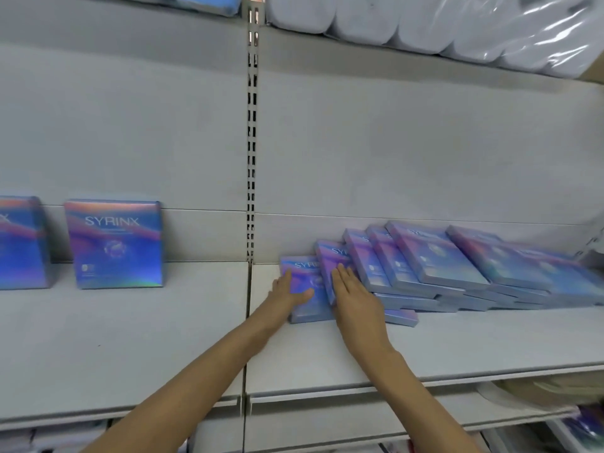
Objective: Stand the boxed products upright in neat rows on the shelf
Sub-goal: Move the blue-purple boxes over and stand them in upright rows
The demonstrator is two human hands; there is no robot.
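Blue boxes (421, 259) lie toppled in an overlapping row on the shelf (457, 341). We rest our left hand (291, 291) and right hand (354, 297), fingers straight, flat on the leftmost two; two upright boxes (114, 243) stand well apart at left.

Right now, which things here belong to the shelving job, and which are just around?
Job: toppled boxes; upright box; shelf; left hand and right hand on the nearest boxes.
Not job: wrapped paper rolls above; goods on lower shelf.
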